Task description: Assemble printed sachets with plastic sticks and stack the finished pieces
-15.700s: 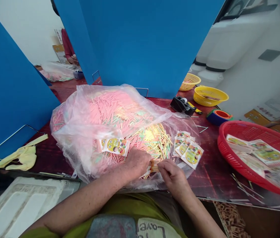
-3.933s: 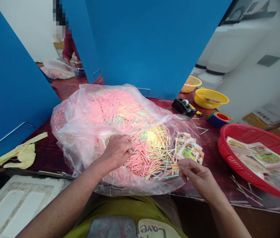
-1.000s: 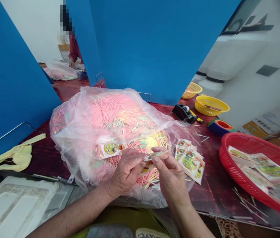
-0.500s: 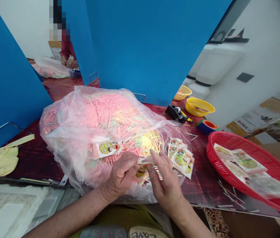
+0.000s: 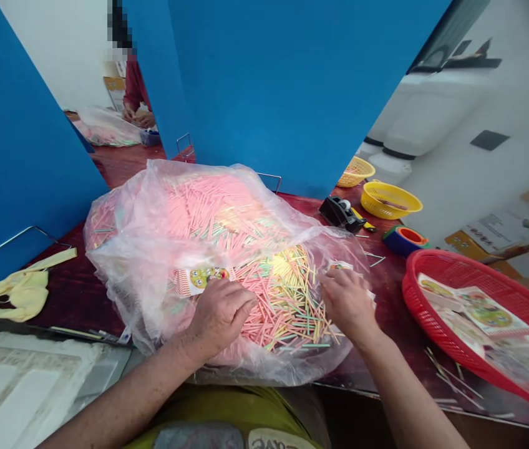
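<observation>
A large clear plastic bag (image 5: 138, 249) lies open on the dark red table, full of thin pink, yellow and green sticks (image 5: 287, 293). My left hand (image 5: 222, 308) is over the front of the bag with its fingers curled; whatever they may hold is hidden. Just behind it a printed packet (image 5: 199, 279) rests on the bag. My right hand (image 5: 349, 299) is at the bag's right edge, on top of the small pile of printed packets (image 5: 340, 265), which it mostly covers. Its fingertips are hidden.
At the right a red basket (image 5: 484, 271) holds more packets. Behind it are a blue tape roll (image 5: 398, 240), a black tape dispenser (image 5: 339, 214) and yellow baskets (image 5: 388, 199). Yellow gloves (image 5: 25, 293) lie at the left. Beyond the blue partition (image 5: 264, 81) a person works.
My hands have moved apart. The right went rightward to the packet pile, and the left turned slightly. The small packet between them is no longer visible. The view has shifted a little.
</observation>
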Action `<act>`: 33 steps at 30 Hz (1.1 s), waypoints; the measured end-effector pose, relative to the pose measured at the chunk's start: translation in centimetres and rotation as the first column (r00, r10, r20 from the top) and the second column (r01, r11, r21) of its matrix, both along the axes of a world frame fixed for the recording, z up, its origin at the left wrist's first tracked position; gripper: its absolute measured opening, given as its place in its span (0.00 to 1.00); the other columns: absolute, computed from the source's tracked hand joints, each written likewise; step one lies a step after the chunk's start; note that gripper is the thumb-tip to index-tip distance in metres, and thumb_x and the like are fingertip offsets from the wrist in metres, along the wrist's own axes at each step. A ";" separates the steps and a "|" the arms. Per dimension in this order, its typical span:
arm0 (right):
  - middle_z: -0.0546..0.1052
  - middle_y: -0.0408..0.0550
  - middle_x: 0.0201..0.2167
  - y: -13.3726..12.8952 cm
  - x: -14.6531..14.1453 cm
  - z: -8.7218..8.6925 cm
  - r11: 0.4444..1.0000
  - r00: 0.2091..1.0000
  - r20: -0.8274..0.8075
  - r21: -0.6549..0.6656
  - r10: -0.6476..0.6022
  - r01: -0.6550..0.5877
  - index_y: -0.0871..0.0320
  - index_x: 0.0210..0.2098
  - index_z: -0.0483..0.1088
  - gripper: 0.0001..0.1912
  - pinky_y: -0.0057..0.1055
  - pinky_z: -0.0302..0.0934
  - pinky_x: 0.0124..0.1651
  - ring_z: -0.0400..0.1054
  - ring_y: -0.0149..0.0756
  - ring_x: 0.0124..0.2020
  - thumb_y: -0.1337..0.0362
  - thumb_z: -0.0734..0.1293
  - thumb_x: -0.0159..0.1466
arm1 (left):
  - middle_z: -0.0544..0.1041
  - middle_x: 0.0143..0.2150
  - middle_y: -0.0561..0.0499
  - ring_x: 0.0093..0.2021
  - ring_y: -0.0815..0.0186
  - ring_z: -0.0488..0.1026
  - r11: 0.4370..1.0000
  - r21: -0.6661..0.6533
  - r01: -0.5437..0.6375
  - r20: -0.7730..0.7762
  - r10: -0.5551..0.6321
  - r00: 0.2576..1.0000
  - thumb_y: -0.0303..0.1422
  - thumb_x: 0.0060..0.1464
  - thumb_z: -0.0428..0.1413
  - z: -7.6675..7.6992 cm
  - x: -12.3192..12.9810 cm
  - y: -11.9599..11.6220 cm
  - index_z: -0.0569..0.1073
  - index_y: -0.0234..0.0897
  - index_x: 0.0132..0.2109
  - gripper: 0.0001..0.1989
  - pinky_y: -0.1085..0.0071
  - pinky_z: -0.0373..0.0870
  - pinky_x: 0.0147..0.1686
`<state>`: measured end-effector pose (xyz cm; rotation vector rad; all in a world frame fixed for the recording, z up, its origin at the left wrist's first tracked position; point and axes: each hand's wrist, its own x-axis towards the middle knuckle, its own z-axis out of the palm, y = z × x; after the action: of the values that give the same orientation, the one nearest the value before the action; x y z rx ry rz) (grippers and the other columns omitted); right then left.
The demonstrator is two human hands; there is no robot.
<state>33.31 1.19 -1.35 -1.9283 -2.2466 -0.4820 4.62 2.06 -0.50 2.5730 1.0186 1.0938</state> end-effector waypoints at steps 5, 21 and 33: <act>0.69 0.53 0.45 4.7 -2.4 -0.2 0.916 0.937 0.135 -0.295 0.321 -0.271 0.56 0.42 0.69 0.13 0.37 0.49 0.43 0.59 0.43 0.45 0.72 0.58 0.61 | 0.76 0.31 0.52 0.33 0.66 0.69 0.997 -0.058 0.051 -0.028 -0.053 0.998 0.27 0.56 0.51 0.0 0.0 -0.2 0.73 0.37 0.35 0.06 0.66 0.58 0.37; 0.70 0.51 0.41 7.2 -0.9 -1.5 0.839 0.823 0.232 -0.323 0.519 -0.438 0.59 0.39 0.68 0.10 0.38 0.49 0.45 0.60 0.40 0.42 0.72 0.57 0.62 | 0.76 0.33 0.50 0.37 0.65 0.70 0.977 -0.188 0.095 -0.061 -0.108 0.992 0.31 0.57 0.49 0.2 1.4 -0.1 0.73 0.36 0.33 0.09 0.65 0.60 0.40; 0.72 0.58 0.37 5.5 -1.9 1.6 0.900 0.920 -0.163 -0.205 0.357 -0.385 0.63 0.35 0.65 0.11 0.42 0.54 0.45 0.63 0.41 0.39 0.73 0.52 0.61 | 0.75 0.41 0.45 0.43 0.61 0.70 0.874 -0.466 0.138 0.211 -0.041 0.977 0.32 0.56 0.49 0.6 2.7 1.6 0.72 0.35 0.43 0.10 0.63 0.65 0.44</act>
<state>31.36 6.71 0.20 -1.5024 -2.5979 -0.0472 7.33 3.66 0.06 2.0527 0.9638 0.9065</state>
